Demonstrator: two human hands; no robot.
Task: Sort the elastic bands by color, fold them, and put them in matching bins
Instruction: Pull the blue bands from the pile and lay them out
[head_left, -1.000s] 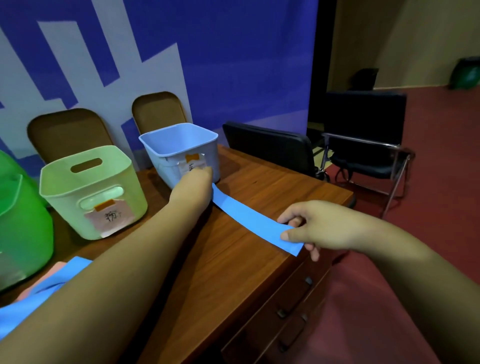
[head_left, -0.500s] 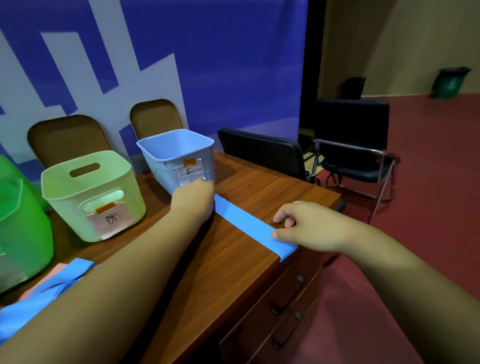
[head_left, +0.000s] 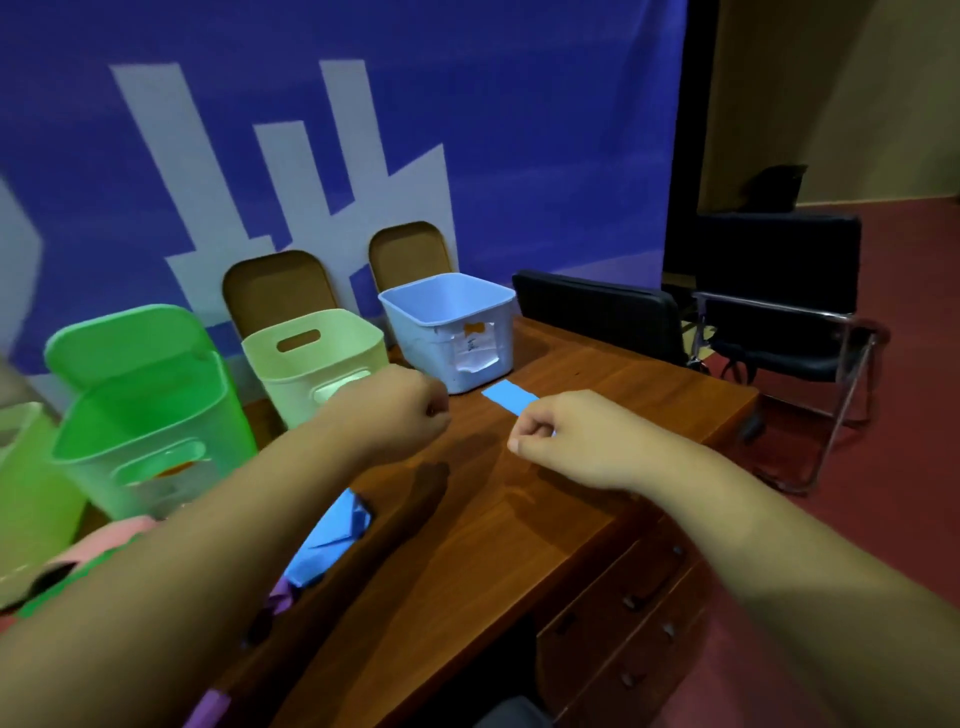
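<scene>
Hovering fisted left hand; right hand pinching blue band.

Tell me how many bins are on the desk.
4. A blue bin at the far end, a pale green bin left of it, a bright green bin further left, and a lime bin cut off by the left edge. More may sit out of view.

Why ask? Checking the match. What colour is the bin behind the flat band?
The bin is pale blue; head view.
</scene>
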